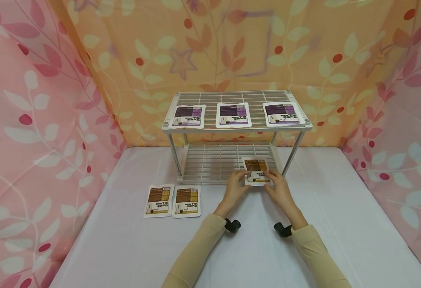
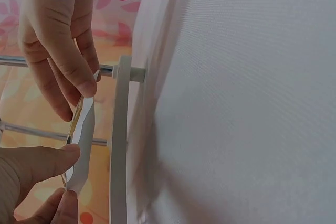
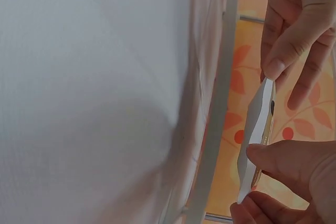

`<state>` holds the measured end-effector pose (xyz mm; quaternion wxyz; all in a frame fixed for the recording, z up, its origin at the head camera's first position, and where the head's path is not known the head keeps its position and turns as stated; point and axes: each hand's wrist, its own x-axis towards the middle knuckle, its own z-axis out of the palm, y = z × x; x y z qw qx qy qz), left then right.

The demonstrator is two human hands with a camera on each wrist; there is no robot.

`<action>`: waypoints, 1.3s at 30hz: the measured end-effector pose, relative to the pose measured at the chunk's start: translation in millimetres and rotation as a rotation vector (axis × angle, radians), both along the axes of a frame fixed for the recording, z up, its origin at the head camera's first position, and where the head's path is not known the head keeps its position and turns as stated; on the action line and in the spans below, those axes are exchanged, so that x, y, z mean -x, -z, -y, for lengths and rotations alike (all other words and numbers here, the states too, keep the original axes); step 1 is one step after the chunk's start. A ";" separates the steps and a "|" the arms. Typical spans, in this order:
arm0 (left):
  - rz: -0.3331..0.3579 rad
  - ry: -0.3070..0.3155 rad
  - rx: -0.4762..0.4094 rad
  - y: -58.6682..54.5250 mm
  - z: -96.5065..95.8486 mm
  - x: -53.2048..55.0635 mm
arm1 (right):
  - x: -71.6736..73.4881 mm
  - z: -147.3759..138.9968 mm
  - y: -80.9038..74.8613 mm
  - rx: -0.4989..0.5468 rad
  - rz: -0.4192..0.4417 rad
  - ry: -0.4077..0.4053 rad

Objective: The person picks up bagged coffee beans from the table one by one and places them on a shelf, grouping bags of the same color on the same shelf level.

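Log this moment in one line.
left hand, right hand: both pinch brown packet | position: held above lower shelf, right part | top shelf: three purple packets | table: two brown packets

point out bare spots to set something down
Free: lower shelf left of the held packet; top shelf behind the purple packets; table right of the right hand and left of the brown packets. Crowded: the top shelf's front edge, and around the held packet.
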<state>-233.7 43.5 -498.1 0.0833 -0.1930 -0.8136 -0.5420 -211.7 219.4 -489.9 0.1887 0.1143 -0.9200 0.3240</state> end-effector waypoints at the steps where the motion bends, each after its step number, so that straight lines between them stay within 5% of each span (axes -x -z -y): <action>1: 0.005 0.003 0.003 -0.1 -0.9 0.1 | 1.2 -1.0 0.9 -0.008 -0.003 -0.002; 15: -0.061 -0.017 0.109 1.6 -14.6 11.4 | 12.3 -7.7 0.7 -0.032 0.009 0.007; 29: 0.012 -0.006 0.184 2.8 -28.5 24.1 | 19.2 -9.5 0.5 -0.099 0.106 0.032; 39: -0.004 -0.007 0.228 2.6 -33.3 30.1 | 18.4 -6.5 0.4 -0.103 0.129 0.057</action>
